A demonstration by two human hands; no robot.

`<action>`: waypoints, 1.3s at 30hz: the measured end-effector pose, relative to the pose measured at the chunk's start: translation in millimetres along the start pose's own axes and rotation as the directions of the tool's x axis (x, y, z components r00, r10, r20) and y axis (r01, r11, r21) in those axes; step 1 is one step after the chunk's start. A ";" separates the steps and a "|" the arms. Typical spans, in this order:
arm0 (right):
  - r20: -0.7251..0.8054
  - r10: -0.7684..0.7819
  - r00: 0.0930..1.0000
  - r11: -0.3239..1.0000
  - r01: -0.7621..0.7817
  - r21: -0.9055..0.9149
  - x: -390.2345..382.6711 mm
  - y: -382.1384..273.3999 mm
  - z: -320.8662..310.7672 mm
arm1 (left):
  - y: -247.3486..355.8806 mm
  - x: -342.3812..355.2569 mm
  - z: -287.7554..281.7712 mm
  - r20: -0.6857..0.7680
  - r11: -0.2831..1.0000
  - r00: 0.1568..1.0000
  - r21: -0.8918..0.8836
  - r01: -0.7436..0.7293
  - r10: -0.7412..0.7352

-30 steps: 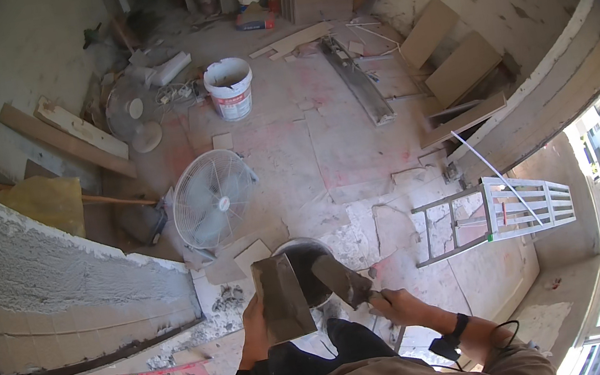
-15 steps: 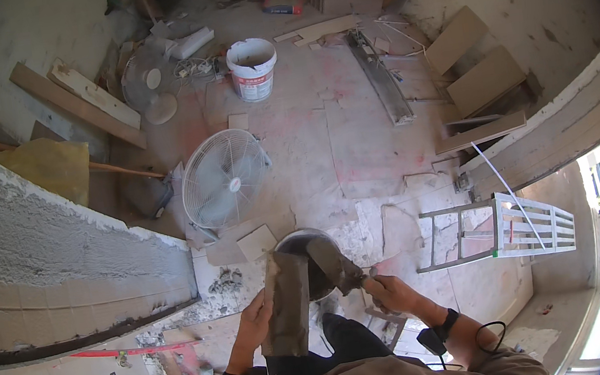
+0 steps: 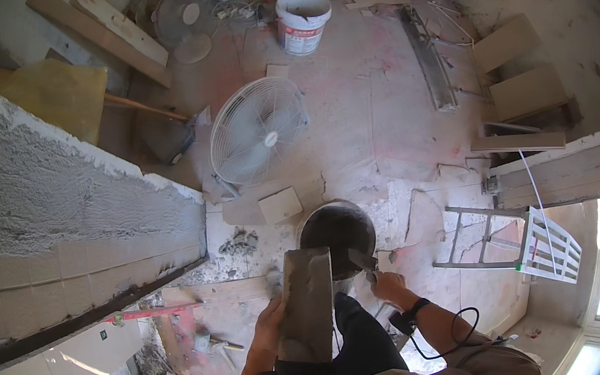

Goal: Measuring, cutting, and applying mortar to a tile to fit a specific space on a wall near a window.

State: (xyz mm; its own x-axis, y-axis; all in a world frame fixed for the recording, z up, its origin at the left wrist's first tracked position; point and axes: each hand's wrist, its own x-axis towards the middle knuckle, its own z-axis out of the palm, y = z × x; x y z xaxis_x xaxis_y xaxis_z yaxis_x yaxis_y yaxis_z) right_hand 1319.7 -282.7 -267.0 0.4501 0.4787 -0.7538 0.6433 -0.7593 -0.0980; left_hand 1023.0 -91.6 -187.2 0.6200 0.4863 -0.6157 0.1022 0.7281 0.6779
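Observation:
My left hand (image 3: pixel 268 330) grips the left edge of a long rectangular tile (image 3: pixel 305 307), whose upper face carries a grey coat like mortar. The tile lies lengthwise over my legs, its far end overlapping the near left rim of a round dark bucket (image 3: pixel 306 225). Closed round a trowel's handle is my right hand (image 3: pixel 390 288). The trowel (image 3: pixel 361 260) points into the bucket at its near right side; part of its blade blends with the dark mix there, so I cannot tell how deep it is.
Ahead on the left stands a round floor fan (image 3: pixel 261 131), with a white bucket (image 3: pixel 305 22) farther off. A metal ladder (image 3: pixel 490 240) is at the right. The rough half-built wall (image 3: pixel 70 206) rises on the left. A loose tile piece (image 3: pixel 280 205) lies near the dark bucket.
The trowel has gone from beside the tile's far end down into the bucket. More of the bucket's inside shows. The view has shifted, so the room's things sit higher and farther right.

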 end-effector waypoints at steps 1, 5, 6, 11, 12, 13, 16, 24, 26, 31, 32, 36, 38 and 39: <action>0.018 -0.002 1.000 1.000 0.002 -0.002 11.5 -1.9 17.1 | 5.3 3.7 -5.7 -0.005 0.996 0.998 -0.076 0.056 -0.056; 0.000 -0.043 0.999 0.959 0.041 -0.281 29.5 -8.4 86.9 | 31.5 1.7 -26.5 0.032 0.999 0.999 0.047 0.017 -0.018; -0.001 -0.049 0.999 0.965 0.047 -0.259 26.4 -13.8 95.2 | 37.8 -0.1 -32.2 0.041 0.993 0.997 -0.094 0.072 -0.069; -0.044 -0.126 0.991 0.983 0.131 0.126 -2.0 -71.5 84.6 | 41.6 -29.9 -63.6 0.135 0.945 0.968 0.225 -0.238 0.212; 0.163 -0.152 0.975 0.814 0.030 0.580 -14.0 -87.5 76.8 | 37.0 -38.6 -63.8 0.033 0.994 0.996 -0.070 -0.085 0.088; 0.332 -0.275 0.903 0.475 -0.172 0.863 -31.3 -104.0 64.7 | 31.3 -47.2 -61.7 -0.019 0.926 0.998 -0.374 0.043 -0.054; 0.159 -0.703 0.693 -0.009 -0.233 0.972 -104.9 -148.2 38.3 | 8.9 -79.5 -60.6 0.028 0.871 0.996 -0.487 -0.064 0.089; 0.191 -0.741 0.644 0.236 -0.016 0.972 -241.9 -223.3 28.8 | -47.3 -246.9 -65.4 -0.164 0.717 0.932 -0.600 -0.355 0.323; 0.220 -0.793 0.568 0.313 0.072 0.947 -284.0 -246.3 27.9 | -52.3 -303.0 -64.4 -0.258 0.663 0.890 -0.595 -0.453 0.377; 0.314 -0.885 0.345 0.411 0.262 0.873 -357.9 -306.9 54.2 | -108.0 -416.4 -94.1 -0.366 0.421 0.761 -0.665 -0.616 0.536; 0.320 -0.891 0.320 0.413 0.285 0.865 -371.2 -320.6 62.9 | -111.5 -439.1 -100.9 -0.361 0.392 0.757 -0.689 -0.610 0.544; 0.420 -0.875 0.239 0.479 0.310 0.821 -434.4 -379.7 99.8 | -134.3 -506.2 -147.7 -0.309 0.341 0.659 -0.664 -0.666 0.686; 0.435 -0.865 0.251 0.495 0.280 0.822 -457.1 -409.4 130.9 | -141.7 -542.2 -171.1 -0.385 0.334 0.619 -0.589 -0.736 0.685; 0.431 -0.870 0.238 0.489 0.307 0.817 -466.5 -426.2 145.2 | -144.3 -559.7 -183.3 -0.431 0.340 0.598 -0.538 -0.771 0.675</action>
State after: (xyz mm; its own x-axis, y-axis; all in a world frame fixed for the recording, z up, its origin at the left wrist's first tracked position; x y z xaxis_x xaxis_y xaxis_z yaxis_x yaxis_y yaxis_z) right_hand 745.6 -246.4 32.1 -0.7199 0.5845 -0.3743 -0.0534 -0.5843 -0.8097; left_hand 518.7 -380.2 -14.1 0.1046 0.9910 -0.0839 -0.8622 0.1324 0.4889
